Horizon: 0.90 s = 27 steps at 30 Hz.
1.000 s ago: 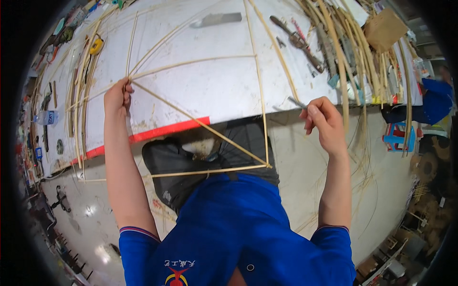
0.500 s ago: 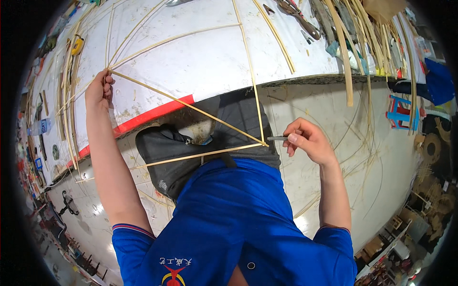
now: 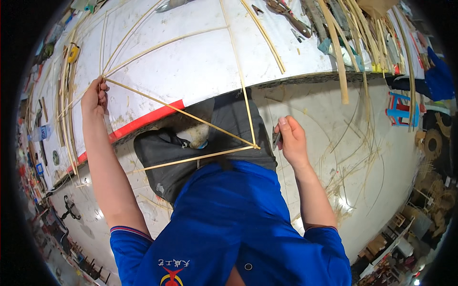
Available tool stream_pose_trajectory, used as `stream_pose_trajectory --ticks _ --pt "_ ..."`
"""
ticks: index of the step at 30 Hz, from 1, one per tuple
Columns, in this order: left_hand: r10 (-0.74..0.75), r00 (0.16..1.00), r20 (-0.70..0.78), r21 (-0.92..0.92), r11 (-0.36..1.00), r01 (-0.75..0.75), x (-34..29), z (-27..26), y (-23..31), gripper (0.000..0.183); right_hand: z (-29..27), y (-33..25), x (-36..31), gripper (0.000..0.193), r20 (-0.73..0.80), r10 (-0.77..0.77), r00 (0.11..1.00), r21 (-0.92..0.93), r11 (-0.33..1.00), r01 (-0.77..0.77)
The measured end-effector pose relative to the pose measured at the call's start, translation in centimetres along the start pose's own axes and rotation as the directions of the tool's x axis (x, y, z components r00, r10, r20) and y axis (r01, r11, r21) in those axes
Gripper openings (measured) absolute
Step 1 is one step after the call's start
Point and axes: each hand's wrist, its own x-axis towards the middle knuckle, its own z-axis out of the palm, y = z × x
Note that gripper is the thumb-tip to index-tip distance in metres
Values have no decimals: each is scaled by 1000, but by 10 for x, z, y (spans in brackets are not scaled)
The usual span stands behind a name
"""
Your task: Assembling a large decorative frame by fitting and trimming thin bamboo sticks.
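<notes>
A frame of thin pale bamboo strips (image 3: 210,125) reaches from the worktable across my lap. My left hand (image 3: 95,97), arm stretched forward, has its fingers closed on the far left joint, where several strips meet. Another joint (image 3: 256,146) of the frame is over my right thigh, with short strip ends poking past it. Just right of that joint and apart from it, my right hand (image 3: 293,143) pinches a small, thin grey metal tool (image 3: 276,138). The tool is mostly covered by the fingers, so its exact kind is unclear.
The white worktable (image 3: 157,90) has a red front edge (image 3: 148,121). Bundles of bamboo strips (image 3: 341,57) overhang it at the right; more lie left beside a yellow tape measure (image 3: 73,54). A blue and red stool (image 3: 402,110) stands on the floor, among scattered strips.
My right hand has turned, so the grey tool that pointed left at the near joint now stands closer to upright. My left hand keeps its hold, and the whole view has shifted slightly.
</notes>
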Motion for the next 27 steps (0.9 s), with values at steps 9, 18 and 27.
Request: stream_pose_trajectory --ticks 9,18,27 --pt "23 998 -59 -23 999 -24 27 -40 -29 18 37 64 -31 20 173 -292 941 -628 703 334" --pt "59 997 -50 -28 998 -61 40 -40 -31 18 16 43 -38 19 263 -223 939 -619 707 341" --pt "88 994 -57 -5 996 -89 39 -31 -31 20 -7 40 -15 24 255 -9 967 40 999 -2"
